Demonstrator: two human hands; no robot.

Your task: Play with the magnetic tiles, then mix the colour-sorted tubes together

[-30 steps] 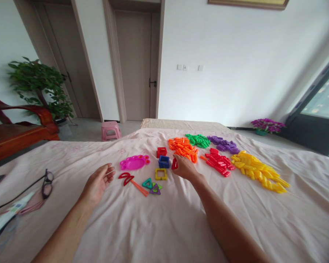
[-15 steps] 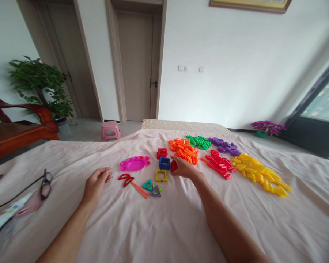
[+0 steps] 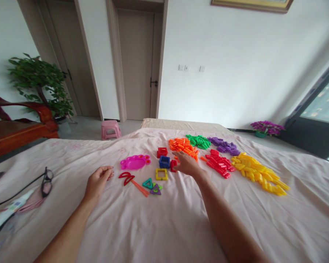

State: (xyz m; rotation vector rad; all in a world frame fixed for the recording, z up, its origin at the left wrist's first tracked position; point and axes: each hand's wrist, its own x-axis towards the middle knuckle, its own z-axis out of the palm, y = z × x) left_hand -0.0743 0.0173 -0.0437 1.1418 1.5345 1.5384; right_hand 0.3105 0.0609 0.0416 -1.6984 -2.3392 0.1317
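Note:
My right hand (image 3: 188, 164) lies flat on the pink sheet (image 3: 164, 219) with its fingers stretched out, between the orange pile (image 3: 182, 144) and the red pile (image 3: 218, 163). A small red piece (image 3: 173, 165) rests on the sheet by its thumb, next to a blue square frame (image 3: 164, 161). My left hand (image 3: 98, 179) rests on the sheet with its fingers curled in and nothing in it, near two red half-round pieces (image 3: 127, 177). A yellow square frame (image 3: 161, 174), a red square frame (image 3: 162, 152) and a pink tray (image 3: 135, 162) lie between the hands.
Green (image 3: 199, 141), purple (image 3: 224, 145) and yellow (image 3: 259, 173) piles lie further right. Small triangles (image 3: 151, 185) and an orange stick (image 3: 139, 188) are near the middle. Glasses (image 3: 45, 180) lie at the left. A pink stool (image 3: 110, 129) and a wooden chair (image 3: 19, 129) stand beyond the bed.
My right hand carried the red piece left beside the blue square, then opened and shifted right toward the piles. My left hand turned over and curled its fingers.

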